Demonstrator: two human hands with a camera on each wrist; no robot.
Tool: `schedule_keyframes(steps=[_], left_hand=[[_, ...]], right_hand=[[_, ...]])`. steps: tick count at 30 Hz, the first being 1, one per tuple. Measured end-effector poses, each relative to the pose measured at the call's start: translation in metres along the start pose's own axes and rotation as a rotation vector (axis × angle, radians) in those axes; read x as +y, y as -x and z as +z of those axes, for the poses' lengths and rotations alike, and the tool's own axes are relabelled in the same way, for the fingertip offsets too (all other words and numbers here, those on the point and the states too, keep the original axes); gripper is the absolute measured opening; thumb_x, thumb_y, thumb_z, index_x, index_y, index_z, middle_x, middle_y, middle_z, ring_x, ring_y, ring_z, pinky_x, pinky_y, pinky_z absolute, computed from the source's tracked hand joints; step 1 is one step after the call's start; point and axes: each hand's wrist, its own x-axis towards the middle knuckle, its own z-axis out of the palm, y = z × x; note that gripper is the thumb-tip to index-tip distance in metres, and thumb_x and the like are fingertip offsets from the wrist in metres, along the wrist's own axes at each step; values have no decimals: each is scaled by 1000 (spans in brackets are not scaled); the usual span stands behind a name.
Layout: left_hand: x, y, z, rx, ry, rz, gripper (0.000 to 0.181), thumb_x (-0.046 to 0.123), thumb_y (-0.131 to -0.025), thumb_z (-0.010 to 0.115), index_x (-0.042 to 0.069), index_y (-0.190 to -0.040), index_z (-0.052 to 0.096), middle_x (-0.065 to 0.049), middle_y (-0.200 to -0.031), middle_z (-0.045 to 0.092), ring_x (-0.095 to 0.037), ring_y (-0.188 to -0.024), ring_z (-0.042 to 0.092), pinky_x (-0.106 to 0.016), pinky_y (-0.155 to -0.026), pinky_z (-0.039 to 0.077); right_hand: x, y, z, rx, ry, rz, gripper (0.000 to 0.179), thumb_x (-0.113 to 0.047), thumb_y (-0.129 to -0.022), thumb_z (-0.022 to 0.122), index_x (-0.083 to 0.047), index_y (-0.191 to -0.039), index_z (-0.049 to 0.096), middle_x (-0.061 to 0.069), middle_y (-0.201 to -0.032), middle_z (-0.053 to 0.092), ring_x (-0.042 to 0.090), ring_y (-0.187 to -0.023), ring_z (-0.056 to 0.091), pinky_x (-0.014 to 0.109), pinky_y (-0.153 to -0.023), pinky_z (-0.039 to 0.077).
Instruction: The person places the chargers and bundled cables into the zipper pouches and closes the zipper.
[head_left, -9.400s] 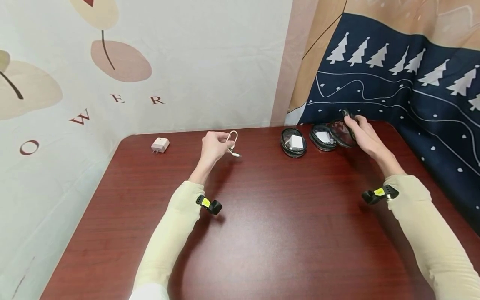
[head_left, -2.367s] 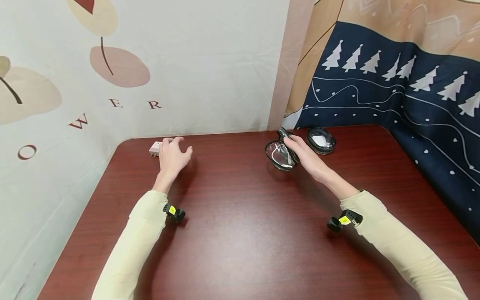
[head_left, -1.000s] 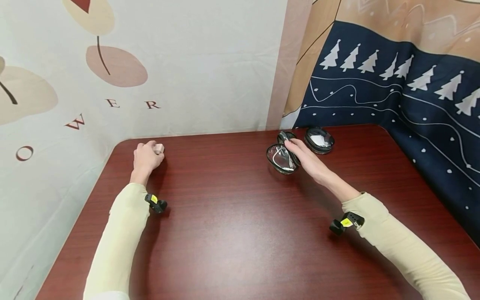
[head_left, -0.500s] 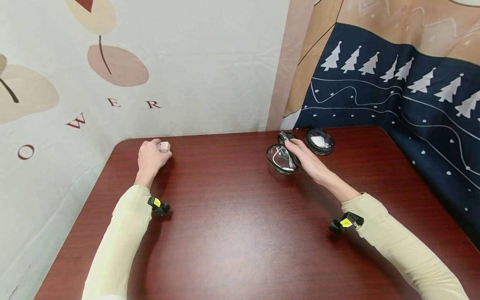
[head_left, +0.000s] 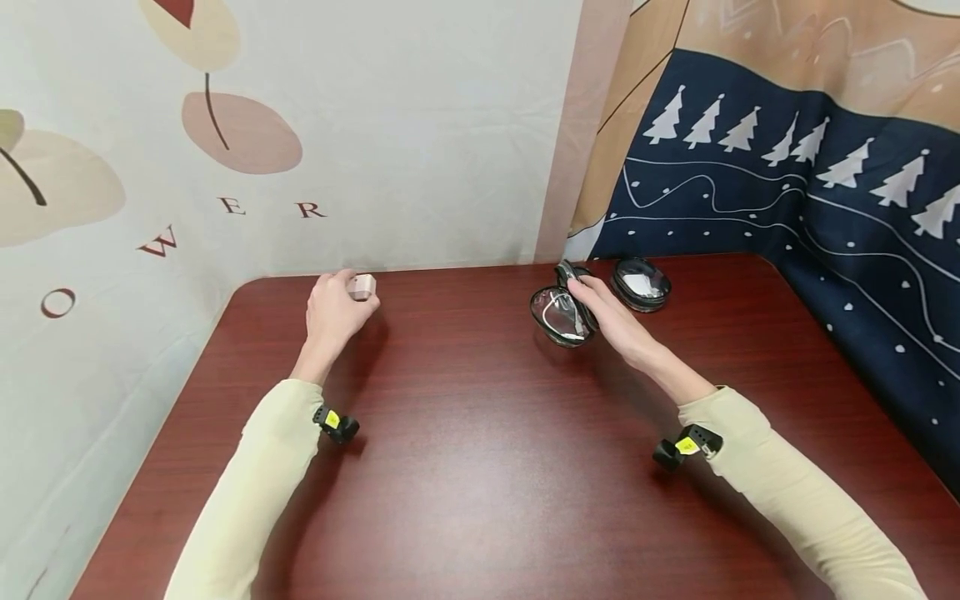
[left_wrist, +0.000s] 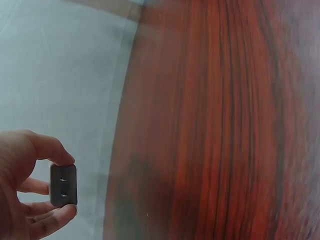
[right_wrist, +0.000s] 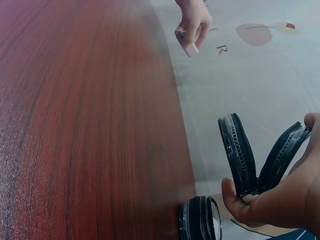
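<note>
At the back left of the table, my left hand (head_left: 330, 310) pinches a white plug-in charger (head_left: 362, 287) between thumb and fingers. The left wrist view shows the charger's (left_wrist: 63, 186) end with two prongs, raised in the fingertips. My right hand (head_left: 611, 321) holds a small round black zip case (head_left: 562, 327) with clear sides, spread apart at its hinge in a V in the right wrist view. A white cable (head_left: 553, 304) lies coiled inside the case's near half. The right fingers cover part of the other half.
Another round black zip case (head_left: 641, 285), with something white inside, lies just right of the held one. The dark red wooden table (head_left: 465, 433) meets a pale printed cloth (head_left: 420, 167) behind and a navy tree-patterned cloth (head_left: 750, 192) at the right.
Earlier the left hand held the white cable; that hand then picked up the charger and has moved right with it. The right hand has stayed nearly still lately, holding the spread case.
</note>
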Motion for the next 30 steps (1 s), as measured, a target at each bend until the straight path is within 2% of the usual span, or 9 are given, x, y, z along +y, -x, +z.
schedule_keyframes(steps=[12,24,30], left_hand=[[42,12,9,-6,44,64,54,22,-82,66,3,-132,62,-25,-128,58,-44,-109,57,-57,-87,49],[81,27,16,-56,86,125,55,23,-82,68,6,-134,62,-22,-128,58,-40,-108,57,-53,-86,50],[100,36,17,-49,107,172,54,24,-80,71,8,-131,64,-20,-122,60,-38,-102,60,-52,-82,51]], right_hand=[[-1,0,4,-2,-19,1,74,-52,-105,36,-7,-160,18,14,-163,23,26,-147,22,50,-120,14],[-6,-1,8,-5,-19,3,73,-52,-105,37,-7,-159,19,13,-163,23,25,-148,21,50,-120,14],[-7,-3,13,-22,-38,-3,75,-53,-104,37,-6,-159,19,14,-162,23,25,-147,23,49,-119,19]])
